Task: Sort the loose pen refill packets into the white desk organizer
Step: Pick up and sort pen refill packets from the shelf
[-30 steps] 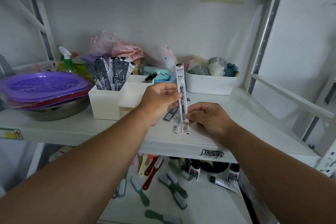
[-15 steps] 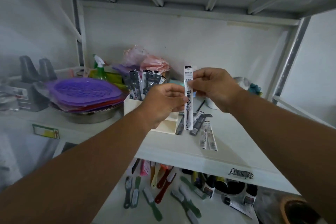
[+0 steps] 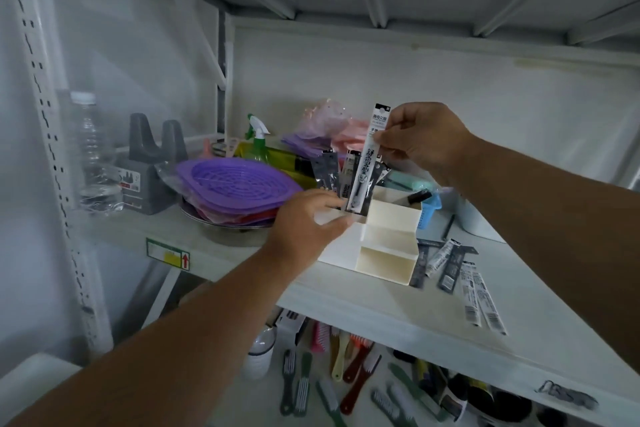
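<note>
Pen refill packet point(image 3: 367, 159), a long, narrow clear-plastic sleeve with a white header card, a black tab at its top edge and dark printed characters down its length, stands almost upright above the rear compartment of the white plastic stepped desk organizer point(image 3: 384, 246). Its lower end dips in among the refill packets already standing there point(image 3: 332, 172), which show as dark sleeves with black tops leaning slightly left. The right hand point(image 3: 424, 139) pinches the packet near its top between thumb and fingers. The left hand point(image 3: 311, 225) rests against the organizer's left front corner, fingers laid along the wall; whether they curl round the edge cannot be told through the blur. The organizer sits on a white metal shelf point(image 3: 398, 308), its lower front tiers showing nothing inside from this angle. Just to its right, loose refill packets point(image 3: 453, 270) lie flat on the shelf in a rough fan, some dark, some white with barcodes. Left of the organizer, a stack of purple plastic slotted trays point(image 3: 235, 184) rests in a metal bowl, with a green spray bottle point(image 3: 258, 139) behind and a clear water bottle point(image 3: 91, 152) at the far left. Assorted brushes point(image 3: 346, 378) litter the shelf below.
</note>
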